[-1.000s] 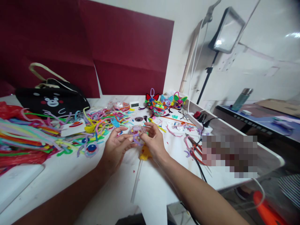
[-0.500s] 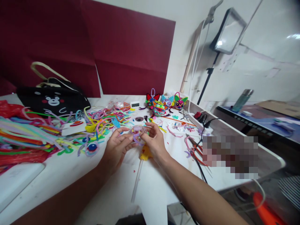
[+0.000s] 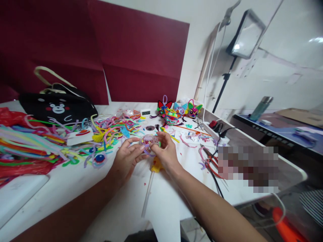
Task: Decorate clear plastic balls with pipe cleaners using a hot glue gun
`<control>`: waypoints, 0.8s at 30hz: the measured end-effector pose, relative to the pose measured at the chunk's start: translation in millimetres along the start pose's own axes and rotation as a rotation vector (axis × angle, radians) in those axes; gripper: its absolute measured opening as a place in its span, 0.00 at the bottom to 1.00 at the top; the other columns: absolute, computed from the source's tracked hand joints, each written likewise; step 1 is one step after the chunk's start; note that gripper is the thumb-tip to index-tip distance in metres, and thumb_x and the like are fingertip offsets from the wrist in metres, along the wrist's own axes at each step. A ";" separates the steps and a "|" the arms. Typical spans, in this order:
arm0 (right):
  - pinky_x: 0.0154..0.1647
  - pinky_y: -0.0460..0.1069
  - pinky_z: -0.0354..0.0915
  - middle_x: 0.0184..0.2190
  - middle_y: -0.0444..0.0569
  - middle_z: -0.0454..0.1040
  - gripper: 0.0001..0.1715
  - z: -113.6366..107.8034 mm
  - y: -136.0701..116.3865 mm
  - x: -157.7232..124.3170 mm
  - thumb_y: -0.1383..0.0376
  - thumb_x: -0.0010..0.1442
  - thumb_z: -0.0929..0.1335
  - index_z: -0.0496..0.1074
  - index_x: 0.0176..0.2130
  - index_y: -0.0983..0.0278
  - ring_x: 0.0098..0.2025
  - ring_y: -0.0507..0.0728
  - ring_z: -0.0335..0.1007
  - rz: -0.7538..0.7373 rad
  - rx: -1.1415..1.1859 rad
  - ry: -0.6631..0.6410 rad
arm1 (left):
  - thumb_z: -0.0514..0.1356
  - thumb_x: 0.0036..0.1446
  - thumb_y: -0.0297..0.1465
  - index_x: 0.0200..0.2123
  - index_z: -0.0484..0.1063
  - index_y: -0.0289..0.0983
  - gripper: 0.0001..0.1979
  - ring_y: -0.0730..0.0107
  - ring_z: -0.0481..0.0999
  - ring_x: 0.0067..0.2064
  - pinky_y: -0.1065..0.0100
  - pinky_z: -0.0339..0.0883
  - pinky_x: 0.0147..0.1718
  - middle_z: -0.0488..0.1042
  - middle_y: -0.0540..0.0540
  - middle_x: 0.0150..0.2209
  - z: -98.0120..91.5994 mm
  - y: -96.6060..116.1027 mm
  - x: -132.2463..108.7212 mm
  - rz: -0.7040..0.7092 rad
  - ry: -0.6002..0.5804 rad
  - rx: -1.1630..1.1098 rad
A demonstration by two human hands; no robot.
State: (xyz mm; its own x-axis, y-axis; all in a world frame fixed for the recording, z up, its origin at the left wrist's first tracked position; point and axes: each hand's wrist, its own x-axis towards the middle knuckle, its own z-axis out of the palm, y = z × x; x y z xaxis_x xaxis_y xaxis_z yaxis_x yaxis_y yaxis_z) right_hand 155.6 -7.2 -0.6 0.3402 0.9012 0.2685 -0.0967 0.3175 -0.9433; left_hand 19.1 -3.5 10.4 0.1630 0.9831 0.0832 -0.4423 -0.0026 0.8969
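My left hand [image 3: 125, 158] and my right hand [image 3: 165, 151] meet above the white table [image 3: 75, 195], both pinching a small round clear ball [image 3: 149, 141] stuffed and wrapped with pink and purple pipe cleaners. Left fingers curl on its left side, right fingers on its right. Under the hands lies a yellow piece on a white stick [image 3: 148, 191].
A heap of coloured pipe cleaners [image 3: 50, 141] covers the table's left half, by a black bear-face bag [image 3: 57, 107]. Finished pipe-cleaner heads [image 3: 174, 112] stand at the back. Red-handled pliers [image 3: 209, 163] and cables lie right. A lamp on a stand [image 3: 246, 33] rises beyond.
Both hands keep their hold on the ball, with the fingers shifting slightly around it. The view has drifted a little.
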 end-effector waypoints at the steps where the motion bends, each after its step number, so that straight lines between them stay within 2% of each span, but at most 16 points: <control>1: 0.51 0.54 0.68 0.42 0.46 0.76 0.27 -0.1 0.3 -0.2 0.64 0.43 0.74 0.69 0.46 0.59 0.45 0.58 0.74 -0.012 -0.021 0.001 | 0.72 0.45 0.27 0.41 0.68 0.38 0.21 0.71 0.79 0.30 0.71 0.76 0.31 0.78 0.51 0.28 -0.3 -0.5 0.4 -0.004 0.009 -0.001; 6: 0.52 0.54 0.67 0.43 0.47 0.76 0.31 -1.4 -4.4 -1.8 0.60 0.44 0.76 0.69 0.48 0.60 0.47 0.59 0.73 -0.006 -0.020 -0.065 | 0.69 0.48 0.21 0.42 0.67 0.38 0.19 0.71 0.80 0.31 0.74 0.75 0.30 0.80 0.48 0.30 -0.7 3.0 2.8 -0.053 0.041 -0.068; 9: 0.54 0.54 0.67 0.51 0.50 0.73 0.40 -4.0 -10.5 -3.6 0.59 0.42 0.78 0.68 0.53 0.59 0.53 0.60 0.71 -0.027 -0.010 -0.172 | 0.65 0.52 0.18 0.40 0.69 0.38 0.15 0.74 0.79 0.30 0.76 0.75 0.30 0.79 0.49 0.30 -1.2 9.4 6.2 -0.076 0.087 -0.165; 13: 0.62 0.57 0.60 0.60 0.51 0.68 0.48 -9.8 -15.6 -4.4 0.60 0.42 0.80 0.65 0.59 0.58 0.61 0.62 0.65 -0.144 -0.102 -0.293 | 0.59 0.58 0.16 0.37 0.71 0.36 0.10 0.78 0.78 0.28 0.81 0.73 0.27 0.77 0.50 0.28 -3.0 16.4 11.0 -0.114 0.156 -0.266; 18: 0.63 0.57 0.59 0.59 0.50 0.69 0.44 -14.2 -12.5 -1.2 0.61 0.44 0.80 0.68 0.59 0.56 0.61 0.62 0.65 -0.271 -0.160 -0.316 | 0.56 0.60 0.15 0.35 0.73 0.35 0.11 0.79 0.78 0.28 0.82 0.74 0.26 0.76 0.50 0.28 -2.8 18.9 12.2 -0.146 0.189 -0.318; 24: 0.58 0.56 0.65 0.59 0.50 0.69 0.40 -14.3 -4.3 1.9 0.59 0.49 0.78 0.69 0.59 0.56 0.55 0.61 0.69 -0.257 -0.155 -0.313 | 0.56 0.60 0.15 0.33 0.74 0.35 0.12 0.80 0.78 0.27 0.83 0.74 0.27 0.76 0.50 0.27 -1.4 18.8 12.0 -0.163 0.217 -0.337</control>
State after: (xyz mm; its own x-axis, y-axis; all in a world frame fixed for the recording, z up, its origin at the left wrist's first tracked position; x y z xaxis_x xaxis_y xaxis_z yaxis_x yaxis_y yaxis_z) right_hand 170.0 -11.1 1.1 0.0328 0.8524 0.5219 0.1036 0.5165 -0.8500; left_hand 11.5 8.5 27.7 0.0816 0.9815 -0.1733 -0.6951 0.1807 0.6958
